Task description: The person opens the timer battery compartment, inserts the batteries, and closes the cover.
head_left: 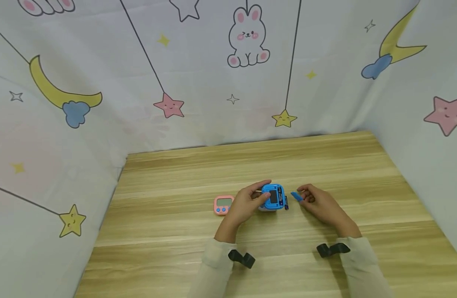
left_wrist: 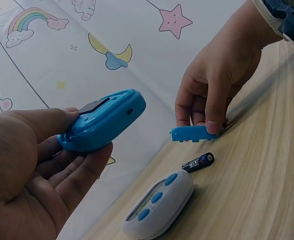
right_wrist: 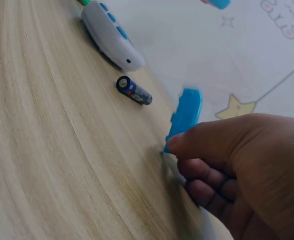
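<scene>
In my left hand is a small blue digital timer, gripped between thumb and fingers and raised off the table. Its back faces up in the head view, where a dark battery shows in the uncovered slot along its right side. My right hand pinches a blue battery cover by one end, just right of the timer. Between the hands, a loose dark AAA-size battery lies on the wood. Beside that battery rests a white timer with blue buttons, mostly hidden under the blue one in the head view.
A pink timer lies on the wooden table left of my left hand, partly covered by it. White printed cloth hangs behind the table and along both sides. A bit of green shows at the right wrist view's top edge.
</scene>
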{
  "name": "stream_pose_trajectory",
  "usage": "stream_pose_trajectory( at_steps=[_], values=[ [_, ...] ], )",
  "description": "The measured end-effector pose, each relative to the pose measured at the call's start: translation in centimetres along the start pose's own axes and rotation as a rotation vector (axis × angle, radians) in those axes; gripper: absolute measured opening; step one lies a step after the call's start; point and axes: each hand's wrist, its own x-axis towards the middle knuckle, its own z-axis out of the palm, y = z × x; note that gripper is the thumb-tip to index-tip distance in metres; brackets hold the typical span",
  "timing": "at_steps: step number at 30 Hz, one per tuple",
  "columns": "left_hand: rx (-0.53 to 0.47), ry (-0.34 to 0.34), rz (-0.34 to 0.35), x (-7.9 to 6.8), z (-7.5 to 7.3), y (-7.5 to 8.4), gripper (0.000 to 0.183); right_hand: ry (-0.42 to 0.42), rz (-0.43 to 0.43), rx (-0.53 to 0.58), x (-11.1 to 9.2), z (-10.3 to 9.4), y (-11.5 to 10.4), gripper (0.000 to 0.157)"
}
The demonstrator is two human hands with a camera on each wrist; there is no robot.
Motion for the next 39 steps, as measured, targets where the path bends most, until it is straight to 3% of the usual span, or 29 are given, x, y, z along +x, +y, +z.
stream_pose_trajectory(
  at_steps=[11,14,20,23,28,39],
  values=[
    [-0.001,-0.002,0.001,0.1,0.1,-0.2,0.046,0.13,-0.027,0.078,-0.1,0.3,-0.9,0.02],
    [-0.007,-0.002,0.002,0.1,0.1,-0.3,0.046,0.142,-0.059,0.162,0.0,0.1,-1.7,0.019],
    [-0.01,0.003,0.001,0.0,0.2,-0.3,0.046,0.074,-0.09,0.418,-0.4,-0.4,-3.7,0.018],
    [-0.009,0.002,0.006,-0.1,0.2,-0.2,0.048,0.059,-0.125,0.481,-0.6,-0.6,-4.7,0.016],
    [-0.032,-0.003,0.013,-0.1,0.1,0.0,0.048,0.038,-0.174,0.478,-0.5,-0.4,-6.0,0.011],
    [-0.047,-0.009,0.01,0.1,0.0,0.2,0.047,0.021,-0.116,0.417,-0.9,-0.9,-9.1,0.015]
  ],
)
